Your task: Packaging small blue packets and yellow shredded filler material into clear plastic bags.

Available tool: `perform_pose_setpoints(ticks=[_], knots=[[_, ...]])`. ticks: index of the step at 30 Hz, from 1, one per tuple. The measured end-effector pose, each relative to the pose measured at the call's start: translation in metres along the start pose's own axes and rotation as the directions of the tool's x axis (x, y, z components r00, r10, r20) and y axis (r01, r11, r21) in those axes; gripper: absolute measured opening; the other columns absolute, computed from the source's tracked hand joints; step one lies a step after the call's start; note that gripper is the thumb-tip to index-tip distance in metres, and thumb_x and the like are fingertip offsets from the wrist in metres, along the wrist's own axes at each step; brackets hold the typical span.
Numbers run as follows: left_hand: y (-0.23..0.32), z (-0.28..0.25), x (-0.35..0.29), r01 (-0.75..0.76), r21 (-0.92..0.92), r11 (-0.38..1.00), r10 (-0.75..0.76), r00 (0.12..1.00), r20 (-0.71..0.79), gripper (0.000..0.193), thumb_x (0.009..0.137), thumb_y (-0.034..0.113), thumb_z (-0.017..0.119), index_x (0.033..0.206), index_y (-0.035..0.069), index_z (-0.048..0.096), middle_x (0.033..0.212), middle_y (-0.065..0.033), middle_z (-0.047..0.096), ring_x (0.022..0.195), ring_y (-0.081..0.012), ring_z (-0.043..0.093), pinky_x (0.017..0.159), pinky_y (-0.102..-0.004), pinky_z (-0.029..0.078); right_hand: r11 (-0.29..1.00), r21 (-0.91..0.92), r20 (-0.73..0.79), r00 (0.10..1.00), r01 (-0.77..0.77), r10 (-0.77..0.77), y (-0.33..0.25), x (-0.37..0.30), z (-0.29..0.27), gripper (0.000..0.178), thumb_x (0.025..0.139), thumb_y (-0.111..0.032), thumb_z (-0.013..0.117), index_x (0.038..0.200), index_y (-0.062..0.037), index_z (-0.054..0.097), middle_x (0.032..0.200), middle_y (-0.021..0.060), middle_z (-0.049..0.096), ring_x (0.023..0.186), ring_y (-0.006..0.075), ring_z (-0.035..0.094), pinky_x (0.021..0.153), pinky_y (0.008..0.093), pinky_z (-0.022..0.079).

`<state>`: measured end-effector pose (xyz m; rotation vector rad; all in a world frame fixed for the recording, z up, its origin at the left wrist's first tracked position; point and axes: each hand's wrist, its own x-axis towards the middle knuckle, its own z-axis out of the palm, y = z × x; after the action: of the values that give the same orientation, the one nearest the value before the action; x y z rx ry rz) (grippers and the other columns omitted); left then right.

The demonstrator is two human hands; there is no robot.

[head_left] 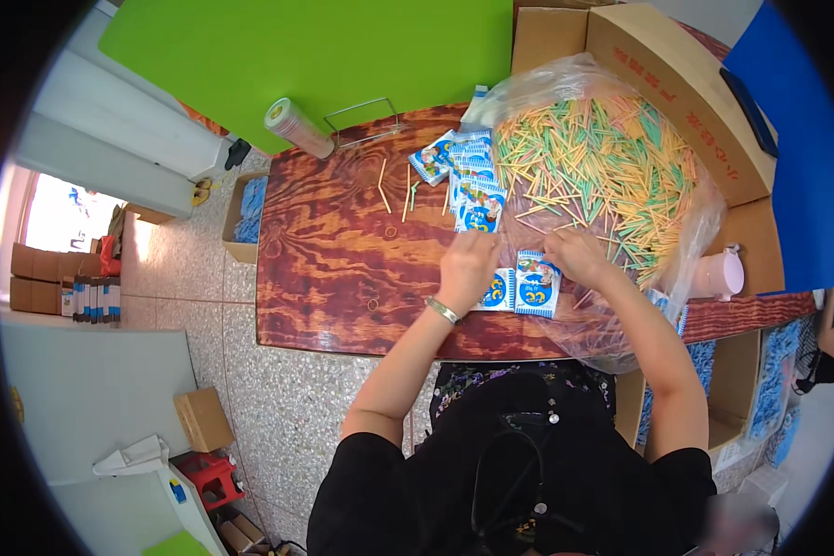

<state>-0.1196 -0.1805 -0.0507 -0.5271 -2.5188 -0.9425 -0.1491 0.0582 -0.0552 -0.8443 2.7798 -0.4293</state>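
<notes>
My left hand (470,269), a bracelet at its wrist, is closed above a small blue-and-white packet (499,291); what its fingers hold, if anything, is hidden. My right hand (579,257) is closed too, its fingertips at the top corner of a second blue-and-white packet (537,285). I cannot make out what is in those fingers. These two packets lie side by side near the table's front edge. Just beyond my left hand, a row of overlapping similar packets (473,176) lies beside a large heap of short coloured sticks (602,167) in yellow, green and pink.
Clear plastic sheeting (704,222) and a cardboard box (676,102) surround the heap. On the wooden table (334,250) are loose sticks (406,195), a cylindrical container (298,128) and a wire stand (366,120). A pink mug (716,274) stands at the right.
</notes>
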Motion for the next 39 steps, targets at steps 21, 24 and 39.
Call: perform_pose_setpoints(ticks=[21,24,39], knots=[[-0.062,0.000,0.038,0.293,0.226,0.929,-0.263,0.952,-0.156,0.020,0.082,0.023,0.070,0.077,0.005,0.063,0.082,-0.0150,0.063,0.081,-0.0354,0.061,0.072,-0.0456,0.049,0.971,0.224,-0.008,0.996,-0.080,0.084,0.006,-0.008,0.000,0.025,0.081,-0.023,0.071,0.090,-0.0081,0.053,0.096,0.0135,0.059,0.095,0.0337,0.058,0.077,0.0428,0.046],[-0.014,0.010,0.063,0.137,-0.004,0.991,-0.137,0.990,-0.037,0.022,0.083,0.024,0.070,0.091,0.003,0.065,0.087,-0.0151,0.064,0.080,-0.0339,0.061,0.072,-0.0428,0.049,0.984,0.179,-0.104,0.994,-0.018,0.038,0.006,-0.008,0.006,0.023,0.080,-0.020,0.070,0.090,-0.0080,0.053,0.092,0.0128,0.060,0.093,0.0335,0.059,0.075,0.0427,0.047],[0.049,0.028,-0.016,0.123,-0.170,0.978,-0.082,0.969,0.231,0.058,0.077,0.013,0.072,0.126,-0.004,0.046,0.106,-0.0243,0.058,0.098,-0.0418,0.053,0.084,-0.0462,0.045,0.991,0.045,-0.368,0.924,0.128,-0.102,-0.007,-0.032,-0.022,0.018,0.082,-0.009,0.060,0.100,-0.0088,0.058,0.095,0.0116,0.064,0.092,0.0333,0.062,0.078,0.0421,0.051]])
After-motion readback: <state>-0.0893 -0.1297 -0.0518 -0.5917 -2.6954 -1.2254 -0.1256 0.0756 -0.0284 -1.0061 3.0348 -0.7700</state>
